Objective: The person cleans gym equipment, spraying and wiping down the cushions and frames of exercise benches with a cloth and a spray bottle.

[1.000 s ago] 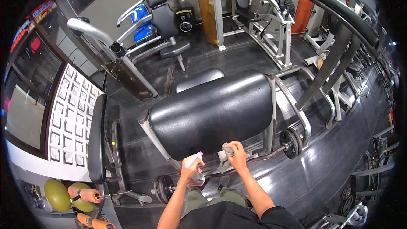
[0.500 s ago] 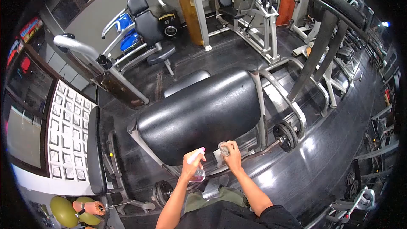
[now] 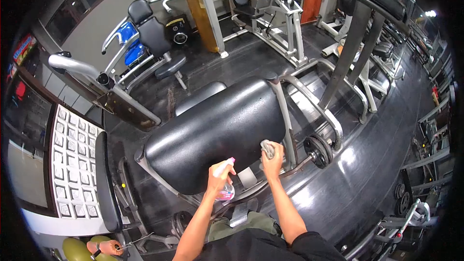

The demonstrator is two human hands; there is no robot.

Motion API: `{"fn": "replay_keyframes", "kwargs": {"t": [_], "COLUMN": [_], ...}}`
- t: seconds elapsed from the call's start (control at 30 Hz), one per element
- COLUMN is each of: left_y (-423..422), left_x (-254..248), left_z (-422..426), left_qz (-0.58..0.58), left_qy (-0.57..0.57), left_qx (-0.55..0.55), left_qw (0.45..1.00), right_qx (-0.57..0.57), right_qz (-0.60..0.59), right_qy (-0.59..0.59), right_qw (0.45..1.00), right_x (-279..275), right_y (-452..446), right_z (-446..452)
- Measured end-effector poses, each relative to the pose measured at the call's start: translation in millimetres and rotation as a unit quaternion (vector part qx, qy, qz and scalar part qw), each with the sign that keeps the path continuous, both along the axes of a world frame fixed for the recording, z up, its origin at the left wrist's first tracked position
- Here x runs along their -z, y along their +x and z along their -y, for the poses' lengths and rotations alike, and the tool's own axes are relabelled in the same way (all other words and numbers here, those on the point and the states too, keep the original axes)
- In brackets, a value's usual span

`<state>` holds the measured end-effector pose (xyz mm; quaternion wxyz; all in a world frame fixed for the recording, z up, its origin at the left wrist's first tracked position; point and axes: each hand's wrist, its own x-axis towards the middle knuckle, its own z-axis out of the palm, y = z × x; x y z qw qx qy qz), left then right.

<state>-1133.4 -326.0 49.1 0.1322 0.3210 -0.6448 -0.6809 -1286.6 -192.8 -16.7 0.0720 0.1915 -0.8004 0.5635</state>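
My left hand (image 3: 218, 180) is closed around a spray bottle (image 3: 225, 192) with a pink nozzle and a clear body, held over the near edge of the black padded bench (image 3: 217, 125). Bunched in my right hand (image 3: 273, 162) is a greyish cloth (image 3: 267, 148), close to the pad's near right corner; whether it touches the pad I cannot tell. The pad has a shiny, dark surface with small specks toward its far right end. Below my hands runs a bent barbell (image 3: 295, 169) along the bench's near side.
Weight plates (image 3: 319, 151) sit on the barbell's right end. A metal upright frame (image 3: 350, 58) rises at the right. A seated machine (image 3: 154, 38) stands behind the bench. To the left is a narrow black pad (image 3: 107, 181); green balls (image 3: 76, 250) lie at lower left.
My right hand has moved right and slightly forward with the cloth, farther from the bottle. My left hand keeps hold of the spray bottle. The view has shifted, moving the bench leftward.
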Motion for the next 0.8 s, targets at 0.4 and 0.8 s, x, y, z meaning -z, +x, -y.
{"fn": "replay_keyframes", "kwargs": {"t": [0.4, 0.8], "left_y": [-12, -12], "left_x": [21, 11], "left_z": [34, 30], "left_qz": [-0.005, -0.016], "left_qy": [-0.030, 0.001], "left_qx": [0.077, 0.054], "left_qw": [0.997, 0.998], "right_qx": [-0.089, -0.208], "right_qz": [0.004, 0.007], "right_qy": [0.009, 0.038], "right_qw": [0.996, 0.977], "right_x": [50, 26], "right_y": [29, 59], "right_z": [-7, 1]}}
